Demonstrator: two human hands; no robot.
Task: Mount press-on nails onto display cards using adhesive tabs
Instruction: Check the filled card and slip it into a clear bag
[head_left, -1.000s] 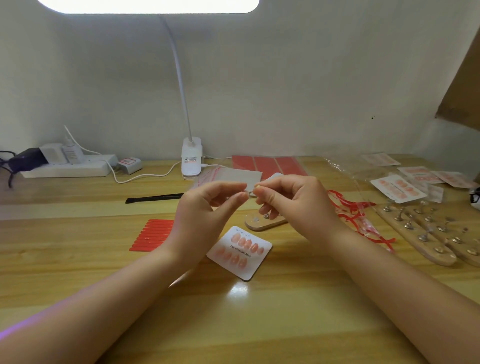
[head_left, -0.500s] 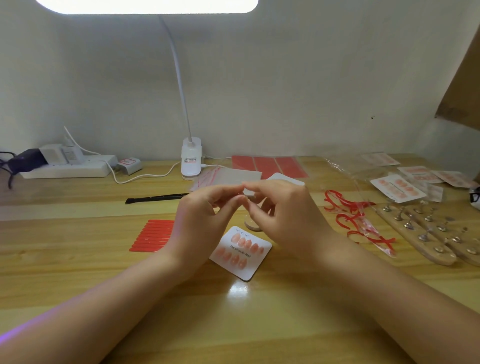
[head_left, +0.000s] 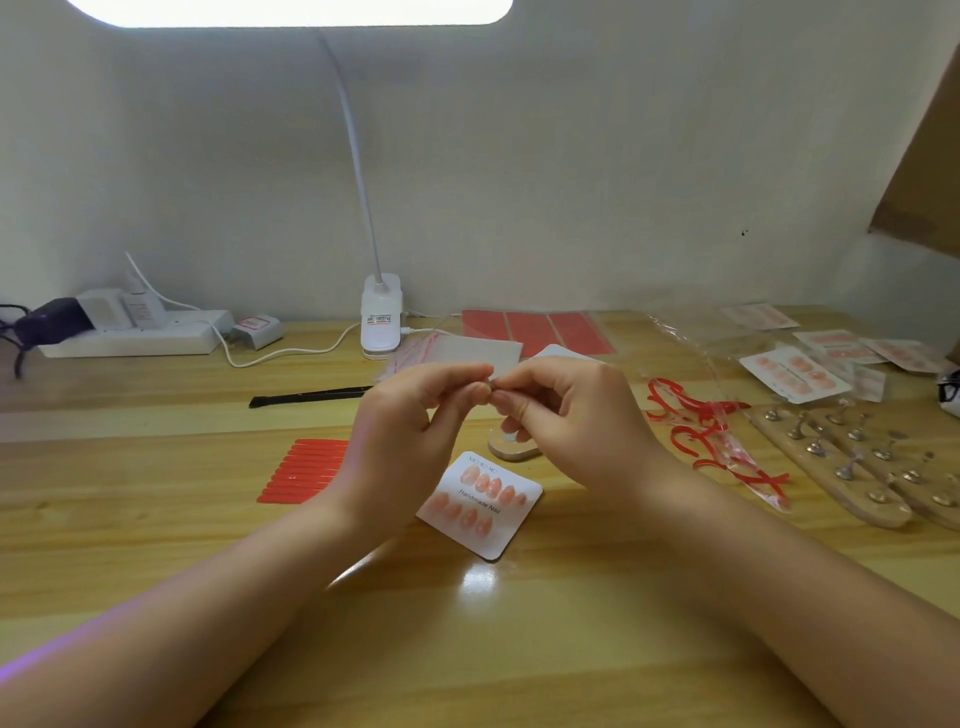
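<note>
Over on the far left, a white power strip (head_left: 135, 338) is sitting against the wall with plugs in it, and a small white box (head_left: 258, 329) is lying just beside it. Moving in, a black tool (head_left: 306, 397) is lying flat on the bench (head_left: 156, 519), and nearer the camera a row of red strips (head_left: 304, 470) is waiting.

Now the action: the left hand (head_left: 402, 441) is hovering above the bench with fingers curled, thumb and forefinger pinching something tiny. The right hand (head_left: 576, 421) is meeting it fingertip to fingertip, also pinching, and the two hands are pressing together at that one spot. What they are holding is too small to make out.

Directly below them, the display card (head_left: 480, 504) is lying on the bench, tilted, carrying two rows of pink nails (head_left: 493, 486). A wooden block (head_left: 511, 447) is peeking out just behind it, partly hidden by the right hand.

Behind the hands, the lamp base (head_left: 382, 317) is standing at the wall, with a red sheet (head_left: 535, 330) lying to its right.

Going right, red peeled backing curls (head_left: 711, 441) are lying scattered, then a wooden nail stand (head_left: 841, 462) with metal pegs, and finished cards (head_left: 795, 374) are lying at the far right.
</note>
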